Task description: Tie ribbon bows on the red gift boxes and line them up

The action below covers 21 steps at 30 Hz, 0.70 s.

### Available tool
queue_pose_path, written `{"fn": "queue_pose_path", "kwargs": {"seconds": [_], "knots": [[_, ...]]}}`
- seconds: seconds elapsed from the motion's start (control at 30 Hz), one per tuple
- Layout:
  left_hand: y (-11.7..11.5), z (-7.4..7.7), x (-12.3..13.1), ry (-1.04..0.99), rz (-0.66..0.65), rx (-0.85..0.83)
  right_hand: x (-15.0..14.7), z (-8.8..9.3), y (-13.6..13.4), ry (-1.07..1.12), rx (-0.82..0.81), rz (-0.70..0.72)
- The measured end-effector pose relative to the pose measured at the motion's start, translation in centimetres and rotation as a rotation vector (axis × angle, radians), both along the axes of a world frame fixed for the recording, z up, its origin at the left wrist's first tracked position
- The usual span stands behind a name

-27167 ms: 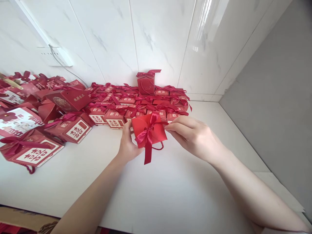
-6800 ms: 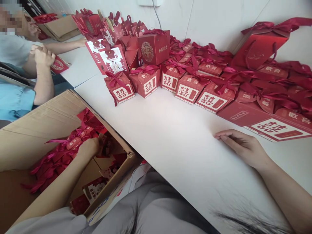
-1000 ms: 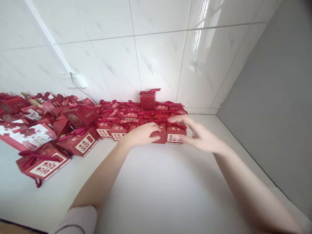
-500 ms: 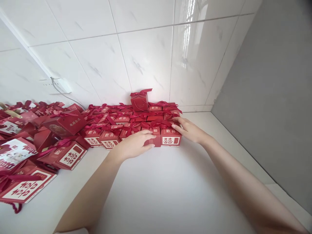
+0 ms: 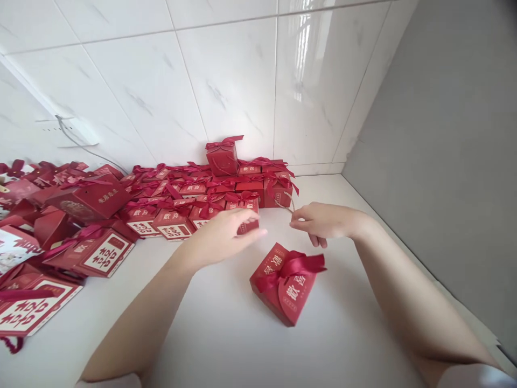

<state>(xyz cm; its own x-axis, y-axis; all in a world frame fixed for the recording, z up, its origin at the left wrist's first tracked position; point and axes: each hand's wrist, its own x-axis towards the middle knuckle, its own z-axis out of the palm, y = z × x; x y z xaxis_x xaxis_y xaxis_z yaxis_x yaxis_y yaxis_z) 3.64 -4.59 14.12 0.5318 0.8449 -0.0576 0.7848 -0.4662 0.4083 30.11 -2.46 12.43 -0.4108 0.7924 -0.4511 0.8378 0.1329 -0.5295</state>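
A red gift box (image 5: 278, 283) with a dark red ribbon bow lies apart from the others on the white surface, turned at an angle below my hands. My right hand (image 5: 323, 222) is closed, thumb and fingertips pinching a beige cord handle (image 5: 293, 202) by the right-hand box (image 5: 278, 189) of the second row. My left hand (image 5: 230, 237) has its thumb and fingers apart beside the front-row box (image 5: 244, 205); its fingers partly cover that box, and I cannot tell whether they touch it.
Rows of red ribboned boxes (image 5: 173, 222) line the tiled wall (image 5: 230, 81). One box (image 5: 222, 157) sits on top at the back. More boxes (image 5: 100, 250) crowd the left side. A grey panel (image 5: 444, 134) bounds the right, and a cable (image 5: 92, 151) runs down the wall.
The box at the front row's right end has come out towards me and now sits turned on the surface. My right hand has let go of it and pinches a cord handle.
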Motion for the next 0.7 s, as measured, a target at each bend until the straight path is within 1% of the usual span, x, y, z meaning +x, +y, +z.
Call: {"fn": "queue_pose_path", "kwargs": {"seconds": [0.07,0.13,0.17,0.2,0.23,0.33,0.43,0.5,0.57,0.63,0.7], "knots": [[-1.1,-0.1,0.9,0.021,-0.124,-0.104,-0.3,0.3,-0.5,-0.010,0.029,0.057],[-1.9,-0.3,1.6,0.071,-0.273,-0.165,-0.6,0.5,-0.9,-0.020,0.088,0.096],[-2.0,-0.5,1.8,0.087,-0.318,-0.179,-0.7,0.7,-1.1,-0.029,0.125,0.104],[-2.0,-0.7,1.9,0.099,-0.335,-0.187,-0.8,0.9,-1.4,-0.040,0.157,0.106],[-1.9,-0.8,1.8,0.112,-0.328,-0.193,-0.9,1.0,-1.6,-0.052,0.180,0.105],[-1.4,-1.2,1.4,0.160,-0.236,-0.209,-1.1,1.5,-2.5,-0.076,0.201,0.121],[-1.3,-1.0,1.0,0.136,-0.185,-0.205,-1.3,1.9,-3.6,-0.089,0.200,0.161],[-1.4,-0.6,1.2,0.078,-0.197,-0.205,-1.4,2.0,-4.3,-0.102,0.179,0.198],[-1.6,-0.2,1.5,0.036,-0.243,-0.239,-1.5,2.0,-5.1,-0.096,0.166,0.248],[-1.6,0.0,1.8,0.032,-0.287,-0.289,-1.7,1.8,-5.6,-0.076,0.173,0.296],[-1.5,-0.1,1.9,0.055,-0.303,-0.329,-2.0,1.6,-5.8,-0.073,0.188,0.326]]}}
